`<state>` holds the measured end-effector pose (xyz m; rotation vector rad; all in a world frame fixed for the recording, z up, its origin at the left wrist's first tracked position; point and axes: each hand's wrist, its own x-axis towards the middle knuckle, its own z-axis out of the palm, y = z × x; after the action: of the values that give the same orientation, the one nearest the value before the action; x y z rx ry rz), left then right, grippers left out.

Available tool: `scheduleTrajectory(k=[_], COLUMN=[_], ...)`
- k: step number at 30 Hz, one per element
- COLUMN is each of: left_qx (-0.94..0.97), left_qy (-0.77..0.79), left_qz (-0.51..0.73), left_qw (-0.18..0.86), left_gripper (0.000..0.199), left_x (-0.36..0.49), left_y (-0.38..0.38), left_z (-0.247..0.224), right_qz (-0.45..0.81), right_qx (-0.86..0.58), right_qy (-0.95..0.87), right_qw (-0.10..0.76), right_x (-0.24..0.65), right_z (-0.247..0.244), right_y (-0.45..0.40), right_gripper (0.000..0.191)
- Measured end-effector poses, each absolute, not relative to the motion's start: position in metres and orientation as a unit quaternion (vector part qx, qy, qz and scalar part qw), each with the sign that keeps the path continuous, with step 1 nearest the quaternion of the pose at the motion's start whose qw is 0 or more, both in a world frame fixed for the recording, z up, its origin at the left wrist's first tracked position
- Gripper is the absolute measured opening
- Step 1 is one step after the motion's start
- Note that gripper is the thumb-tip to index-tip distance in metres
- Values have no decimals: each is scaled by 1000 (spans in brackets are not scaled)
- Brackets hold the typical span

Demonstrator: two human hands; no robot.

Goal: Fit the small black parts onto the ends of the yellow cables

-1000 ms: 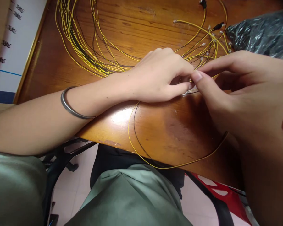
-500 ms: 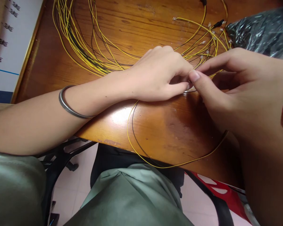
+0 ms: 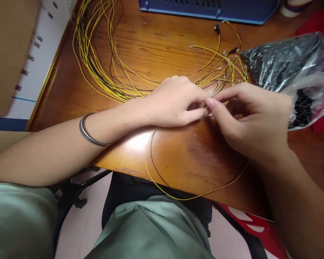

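My left hand (image 3: 178, 102), with a metal bangle on its wrist, rests on the wooden table with its fingers closed in a pinch. My right hand (image 3: 255, 117) meets it fingertip to fingertip, thumb and index finger pressed together. What the fingertips hold is too small and hidden to make out. A yellow-and-black wire (image 3: 147, 154) comes out below my left hand, loops over the table's front edge and runs under my right hand. Behind my hands lies a bundle of yellow and black wires (image 3: 90, 68), its ends with small clear tips and black connectors (image 3: 233, 50).
A blue bin (image 3: 205, 12) stands at the back. At the right lies a clear plastic bag (image 3: 275, 61) of black parts, beside red material. White paper with writing and brown cardboard (image 3: 10, 54) are at the left. The table's front edge is near my lap.
The camera view has shifted, so more of the blue bin and the plastic bag shows. Both hands keep the same fingertip contact.
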<state>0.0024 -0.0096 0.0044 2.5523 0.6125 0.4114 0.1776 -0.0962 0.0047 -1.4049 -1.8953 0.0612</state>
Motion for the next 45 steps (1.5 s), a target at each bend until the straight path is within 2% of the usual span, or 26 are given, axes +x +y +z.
scheduleTrajectory(k=[7, 26, 31, 45], left_qx=[939, 925, 920, 924], left_qy=[202, 237, 244, 234], left_qz=[170, 196, 177, 206], left_qw=[222, 221, 249, 220], left_gripper=[28, 28, 31, 31], left_x=[-1, -2, -1, -3], left_y=[-6, -8, -7, -8], left_z=[1, 2, 4, 3], right_qz=[98, 310, 319, 240], right_qx=[-555, -571, -576, -589], right_qy=[-734, -623, -607, -641], right_qw=[380, 435, 444, 429], right_x=[181, 180, 179, 178], right_z=[9, 12, 11, 15], right_y=[-96, -96, -95, -96], right_gripper=[3, 15, 12, 14])
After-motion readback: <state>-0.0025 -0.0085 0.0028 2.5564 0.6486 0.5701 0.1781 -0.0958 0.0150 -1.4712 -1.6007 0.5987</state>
